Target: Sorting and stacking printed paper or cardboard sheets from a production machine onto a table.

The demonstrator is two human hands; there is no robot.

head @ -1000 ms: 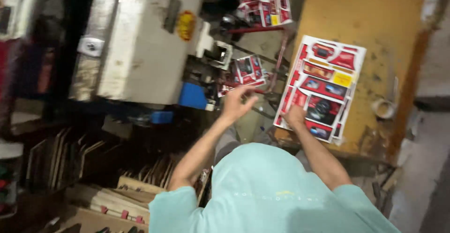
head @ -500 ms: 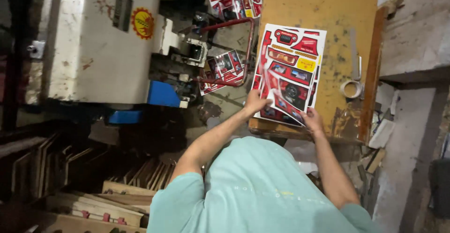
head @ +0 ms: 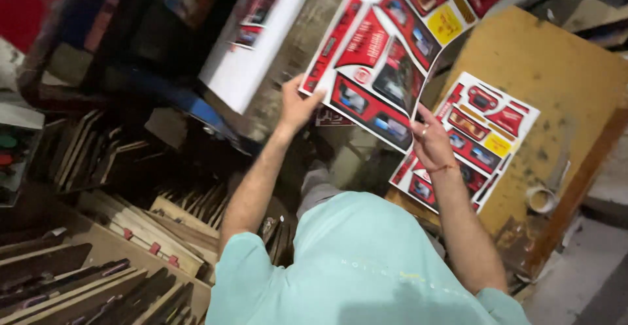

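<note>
both hands (head: pixel 297 106) gripping printed red sheet (head: pixel 386 50), stack (head: pixel 487 129) on table (head: pixel 556 70)

The person is holding a red-and-white printed sheet (head: pixel 399 50) up in the air, the left hand (head: pixel 296 106) gripping its lower left edge and the right hand (head: pixel 432 143) pinching its bottom edge. A similar sheet (head: pixel 487 129) is lying on the yellow counter (head: pixel 556 70) beside a tape roll (head: pixel 541 199).

On my worn, stained yellow-brown wooden table (head: pixel 556 83) lie a stack of red printed die-cut sheets (head: pixel 481 135) and, near its edge, a tape roll (head: pixel 541 199).
</note>
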